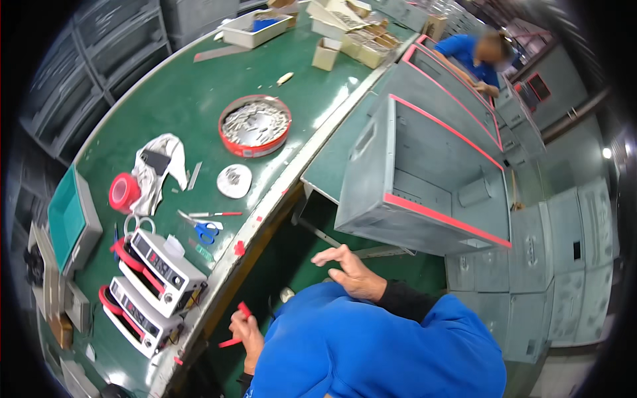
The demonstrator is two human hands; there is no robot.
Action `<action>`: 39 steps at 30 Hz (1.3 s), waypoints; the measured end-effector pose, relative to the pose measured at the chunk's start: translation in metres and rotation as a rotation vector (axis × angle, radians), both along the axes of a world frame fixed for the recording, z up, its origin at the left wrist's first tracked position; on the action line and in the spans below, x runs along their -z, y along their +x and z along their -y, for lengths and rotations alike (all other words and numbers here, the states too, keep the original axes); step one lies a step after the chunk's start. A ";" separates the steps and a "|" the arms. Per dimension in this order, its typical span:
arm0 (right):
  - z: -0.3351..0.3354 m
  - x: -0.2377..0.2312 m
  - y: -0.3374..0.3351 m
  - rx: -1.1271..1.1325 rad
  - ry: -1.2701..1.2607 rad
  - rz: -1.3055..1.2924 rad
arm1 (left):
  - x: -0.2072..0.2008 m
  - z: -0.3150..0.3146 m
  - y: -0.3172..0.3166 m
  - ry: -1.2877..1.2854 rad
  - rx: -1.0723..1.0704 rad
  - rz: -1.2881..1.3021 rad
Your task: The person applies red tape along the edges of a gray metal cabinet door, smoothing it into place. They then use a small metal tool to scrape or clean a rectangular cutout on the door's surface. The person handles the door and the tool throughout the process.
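A worker's left hand (247, 331) pinches a red tape strip (237, 326) while the open-fingered right hand (352, 272) reaches toward the tape-edged grey box (424, 192).

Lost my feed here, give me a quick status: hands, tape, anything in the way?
Left hand pinching short red tape strip. Right hand open, empty, near grey metal cabinet box with red-taped edges. Green workbench edge close at left.

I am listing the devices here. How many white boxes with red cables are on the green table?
2. One white box lies beside the scissors; the second box is just below it, nearer the table edge. Others may be hidden.
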State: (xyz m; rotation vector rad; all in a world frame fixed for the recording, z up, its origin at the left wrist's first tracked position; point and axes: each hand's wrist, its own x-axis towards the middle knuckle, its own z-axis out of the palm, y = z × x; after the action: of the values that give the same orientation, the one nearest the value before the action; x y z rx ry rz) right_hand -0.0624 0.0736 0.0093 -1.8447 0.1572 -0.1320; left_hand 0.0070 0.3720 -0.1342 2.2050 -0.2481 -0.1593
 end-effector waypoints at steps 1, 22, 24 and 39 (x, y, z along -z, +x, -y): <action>-0.002 0.001 -0.001 -0.006 0.025 0.059 | -0.025 0.031 0.021 -0.482 0.233 -0.171; 0.139 -0.163 0.047 0.172 0.477 0.485 | -0.238 0.306 0.079 -0.848 1.225 -0.690; 0.174 -0.149 0.052 0.069 0.335 0.509 | -0.237 0.314 0.069 -0.792 1.166 -0.759; 0.229 -0.109 0.061 0.046 0.198 0.509 | -0.224 0.317 0.090 -0.833 0.851 -0.750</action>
State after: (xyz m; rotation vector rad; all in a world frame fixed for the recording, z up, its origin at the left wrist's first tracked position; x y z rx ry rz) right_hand -0.0013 -0.1550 0.1178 -1.5580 -0.1391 -0.5905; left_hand 0.0968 0.0551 0.0897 1.0010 -0.6628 -1.0975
